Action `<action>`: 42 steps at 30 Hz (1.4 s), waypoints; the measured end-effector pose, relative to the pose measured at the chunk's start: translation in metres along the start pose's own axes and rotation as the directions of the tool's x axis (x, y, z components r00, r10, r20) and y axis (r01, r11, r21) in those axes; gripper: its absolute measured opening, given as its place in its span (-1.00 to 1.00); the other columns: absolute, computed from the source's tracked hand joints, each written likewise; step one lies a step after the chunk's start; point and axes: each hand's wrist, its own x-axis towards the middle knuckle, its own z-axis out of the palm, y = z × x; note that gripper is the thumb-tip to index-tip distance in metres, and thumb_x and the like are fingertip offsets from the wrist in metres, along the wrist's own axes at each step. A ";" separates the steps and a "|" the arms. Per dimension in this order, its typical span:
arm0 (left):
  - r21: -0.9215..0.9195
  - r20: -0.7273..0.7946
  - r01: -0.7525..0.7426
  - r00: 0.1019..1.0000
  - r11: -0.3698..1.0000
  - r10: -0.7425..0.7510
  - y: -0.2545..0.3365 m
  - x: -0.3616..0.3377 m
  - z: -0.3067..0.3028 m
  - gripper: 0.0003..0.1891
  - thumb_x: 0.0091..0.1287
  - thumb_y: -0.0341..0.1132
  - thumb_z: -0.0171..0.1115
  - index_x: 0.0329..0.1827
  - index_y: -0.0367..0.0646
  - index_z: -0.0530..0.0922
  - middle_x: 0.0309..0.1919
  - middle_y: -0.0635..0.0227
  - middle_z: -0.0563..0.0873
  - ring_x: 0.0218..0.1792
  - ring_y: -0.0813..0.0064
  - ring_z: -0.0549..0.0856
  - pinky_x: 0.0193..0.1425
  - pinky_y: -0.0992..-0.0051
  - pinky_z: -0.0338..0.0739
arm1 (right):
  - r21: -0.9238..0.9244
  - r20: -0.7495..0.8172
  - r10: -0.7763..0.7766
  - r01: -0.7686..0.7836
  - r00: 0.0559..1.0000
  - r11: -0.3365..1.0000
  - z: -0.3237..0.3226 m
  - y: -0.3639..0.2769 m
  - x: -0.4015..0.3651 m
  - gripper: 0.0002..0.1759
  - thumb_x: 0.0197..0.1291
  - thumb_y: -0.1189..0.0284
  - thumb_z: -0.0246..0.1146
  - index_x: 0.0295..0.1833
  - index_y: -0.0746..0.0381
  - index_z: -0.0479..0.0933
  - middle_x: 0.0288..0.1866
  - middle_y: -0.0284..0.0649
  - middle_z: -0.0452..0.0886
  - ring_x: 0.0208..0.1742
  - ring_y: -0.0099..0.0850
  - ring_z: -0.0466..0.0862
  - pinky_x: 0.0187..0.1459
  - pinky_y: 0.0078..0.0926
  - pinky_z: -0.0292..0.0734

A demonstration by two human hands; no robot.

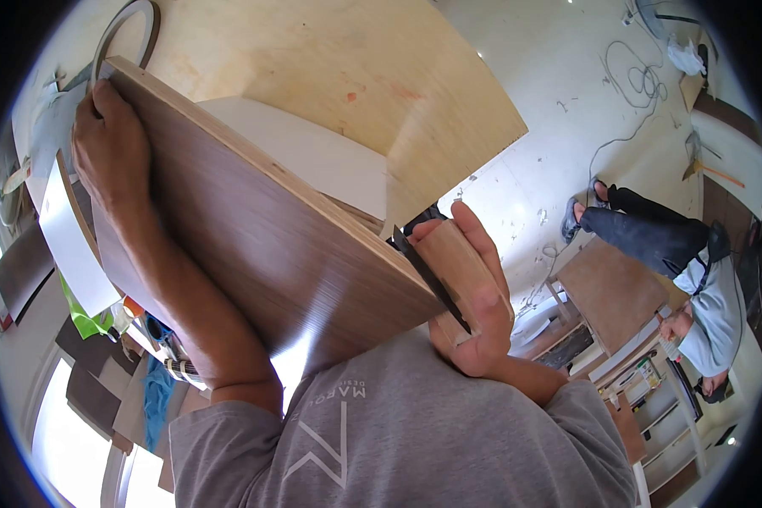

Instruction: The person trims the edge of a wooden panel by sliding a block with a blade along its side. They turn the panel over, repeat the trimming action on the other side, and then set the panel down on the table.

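Note:
A brown wood-grain board (254, 229) with a pale plywood edge stands tilted before my chest. At its upper left corner my left hand (112, 148) is closed, with a looped strip (155, 34) running into its fingers. My right hand (487, 296) holds a light wooden block (455, 262) near the board's lower right corner. A thin dark strip (432, 279) lies between block and board edge; whether it is fixed to either is unclear.
Behind the board lie a large plywood sheet (356, 68) and a white panel (305, 152). A cable (597, 152) coils on the floor. At the right, another person (711, 296) is beside a wooden frame (643, 406). Panels and a green bag (80, 313) are at the left.

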 end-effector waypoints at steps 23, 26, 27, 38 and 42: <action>-0.037 -0.057 -0.097 0.994 0.995 0.094 -0.004 -0.001 0.005 -0.43 0.44 0.01 -0.17 0.08 -0.34 0.60 0.04 -0.09 0.66 0.14 -0.09 0.57 0.26 0.11 0.38 | 0.134 -0.084 -0.007 0.018 0.996 0.991 -0.020 0.001 -0.010 -0.07 0.37 -0.22 -0.14 0.55 0.29 -0.06 0.39 0.04 0.29 0.41 -0.11 0.36 0.36 -0.03 0.34; -0.036 -0.061 -0.092 0.994 0.995 0.089 -0.003 -0.001 0.006 -0.43 0.45 0.02 -0.16 0.08 -0.34 0.60 0.04 -0.09 0.66 0.14 -0.08 0.57 0.26 0.11 0.38 | 0.058 -0.041 -0.060 0.062 0.997 0.996 -0.020 0.000 -0.019 -0.07 0.37 -0.22 -0.14 0.54 0.29 -0.06 0.38 0.05 0.30 0.41 -0.12 0.36 0.36 -0.02 0.33; -0.032 -0.060 -0.084 0.995 0.996 0.082 -0.004 -0.001 0.006 -0.43 0.45 0.02 -0.16 0.08 -0.34 0.60 0.04 -0.10 0.65 0.14 -0.08 0.57 0.26 0.12 0.38 | 0.013 -0.008 -0.091 0.091 0.996 0.996 -0.020 0.003 -0.020 -0.05 0.37 -0.22 -0.10 0.55 0.31 -0.08 0.38 0.04 0.30 0.41 -0.15 0.36 0.40 -0.07 0.28; -0.043 -0.052 -0.102 0.994 0.994 0.100 -0.009 0.005 0.010 -0.44 0.46 0.02 -0.13 0.12 -0.32 0.59 0.06 -0.08 0.66 0.16 -0.05 0.58 0.27 0.16 0.39 | -0.105 0.052 0.019 -0.013 0.998 0.994 -0.009 -0.005 -0.028 -0.05 0.36 -0.13 0.02 0.56 0.34 -0.10 0.38 0.01 0.29 0.44 -0.24 0.31 0.45 -0.25 0.15; -0.039 -0.050 -0.127 0.991 0.991 0.125 -0.013 0.007 0.011 -0.44 0.46 0.02 -0.13 0.11 -0.32 0.59 0.04 -0.10 0.66 0.13 -0.07 0.59 0.25 0.16 0.40 | -0.049 0.033 0.057 -0.056 0.998 0.997 -0.007 -0.007 -0.030 -0.06 0.37 -0.11 0.01 0.56 0.33 -0.10 0.37 0.01 0.29 0.44 -0.24 0.31 0.45 -0.25 0.17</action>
